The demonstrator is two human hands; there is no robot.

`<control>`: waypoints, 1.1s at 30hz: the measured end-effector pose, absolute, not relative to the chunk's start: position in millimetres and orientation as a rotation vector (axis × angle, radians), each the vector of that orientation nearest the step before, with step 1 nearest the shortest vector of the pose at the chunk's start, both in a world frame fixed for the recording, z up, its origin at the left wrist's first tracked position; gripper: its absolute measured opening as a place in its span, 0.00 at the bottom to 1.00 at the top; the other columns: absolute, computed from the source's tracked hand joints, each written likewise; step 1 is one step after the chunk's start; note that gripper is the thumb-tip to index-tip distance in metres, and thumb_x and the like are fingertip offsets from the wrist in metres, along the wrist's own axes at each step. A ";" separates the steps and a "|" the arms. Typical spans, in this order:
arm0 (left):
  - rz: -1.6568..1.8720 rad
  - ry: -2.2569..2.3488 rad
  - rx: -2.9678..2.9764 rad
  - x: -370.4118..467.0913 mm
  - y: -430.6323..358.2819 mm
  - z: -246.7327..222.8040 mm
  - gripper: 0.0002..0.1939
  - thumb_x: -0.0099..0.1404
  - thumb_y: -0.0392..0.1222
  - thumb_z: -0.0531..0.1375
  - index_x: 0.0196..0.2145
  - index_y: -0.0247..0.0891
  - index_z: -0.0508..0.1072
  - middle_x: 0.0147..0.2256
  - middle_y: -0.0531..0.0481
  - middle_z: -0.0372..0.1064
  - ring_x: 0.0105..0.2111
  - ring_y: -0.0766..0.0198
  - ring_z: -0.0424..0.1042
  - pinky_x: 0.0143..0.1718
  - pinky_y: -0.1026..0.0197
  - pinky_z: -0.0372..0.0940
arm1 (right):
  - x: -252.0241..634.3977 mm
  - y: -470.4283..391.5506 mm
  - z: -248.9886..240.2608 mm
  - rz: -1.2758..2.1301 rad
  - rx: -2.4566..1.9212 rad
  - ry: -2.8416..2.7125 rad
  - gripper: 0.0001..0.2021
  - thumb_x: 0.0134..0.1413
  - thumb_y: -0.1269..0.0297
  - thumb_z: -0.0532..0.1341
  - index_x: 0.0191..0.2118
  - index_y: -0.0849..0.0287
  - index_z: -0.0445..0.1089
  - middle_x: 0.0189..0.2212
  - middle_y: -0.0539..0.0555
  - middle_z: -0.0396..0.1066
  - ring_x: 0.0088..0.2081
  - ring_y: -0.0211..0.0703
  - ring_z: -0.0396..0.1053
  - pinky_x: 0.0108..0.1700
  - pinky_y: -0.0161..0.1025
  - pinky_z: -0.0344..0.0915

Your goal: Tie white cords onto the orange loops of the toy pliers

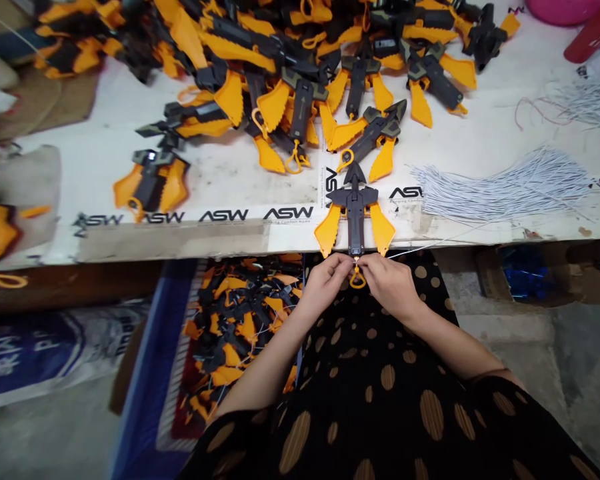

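A black toy with orange wings (356, 217) lies at the table's front edge, its pointed tip away from me and an orange loop (357, 278) hanging at its near end. My left hand (330, 277) pinches at the left of the loop's base, fingers pressed together. From the other side my right hand (387, 280) is closed on a thin white tie (420, 250), whose long end sticks out to the right. The fingertips nearly meet just below the toy. What exactly the left fingertips hold is too small to make out.
Many similar toys (300, 107) are heaped across the back of the table (230, 233). A bundle of white ties (505, 187) lies at right. Below at left, a blue crate (145, 373) holds more toys. An open cardboard box (495, 273) stands below right.
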State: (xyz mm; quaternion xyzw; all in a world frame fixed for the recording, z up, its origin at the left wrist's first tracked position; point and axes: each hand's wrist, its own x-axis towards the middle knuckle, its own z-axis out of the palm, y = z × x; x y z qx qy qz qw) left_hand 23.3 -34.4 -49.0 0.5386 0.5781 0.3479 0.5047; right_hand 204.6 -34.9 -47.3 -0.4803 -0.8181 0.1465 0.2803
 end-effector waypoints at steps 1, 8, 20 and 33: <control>0.834 1.417 1.368 23.1 -32.1 -48.3 0.18 0.67 0.56 0.58 0.35 0.38 0.75 0.30 0.51 0.76 0.31 0.63 0.74 0.37 0.64 0.68 | 204.8 -34.0 -45.8 0.385 -1.273 -2.197 0.09 0.71 0.67 0.54 0.45 0.56 0.72 0.37 0.53 0.77 0.35 0.41 0.76 0.37 0.37 0.65; 0.825 1.506 1.611 23.6 -35.9 -48.4 0.14 0.70 0.50 0.55 0.35 0.39 0.75 0.29 0.52 0.76 0.30 0.64 0.74 0.35 0.65 0.66 | 205.0 -26.7 -36.5 0.358 -1.189 -2.295 0.14 0.71 0.60 0.55 0.55 0.54 0.72 0.42 0.54 0.72 0.35 0.38 0.73 0.31 0.35 0.64; 1.131 1.683 1.420 -19.2 -64.7 -33.7 0.14 0.72 0.51 0.56 0.37 0.38 0.74 0.29 0.50 0.77 0.28 0.64 0.76 0.36 0.62 0.72 | 185.7 -24.7 -27.9 0.611 -0.995 -2.226 0.14 0.71 0.64 0.56 0.56 0.56 0.71 0.52 0.56 0.75 0.47 0.41 0.76 0.44 0.35 0.72; 1.169 1.446 1.263 -11.0 -54.4 -31.1 0.13 0.69 0.48 0.60 0.30 0.37 0.73 0.26 0.50 0.76 0.26 0.65 0.75 0.32 0.63 0.70 | 162.3 -5.6 -26.2 0.907 -0.916 -2.162 0.07 0.66 0.65 0.62 0.46 0.57 0.77 0.41 0.54 0.78 0.40 0.39 0.76 0.43 0.32 0.68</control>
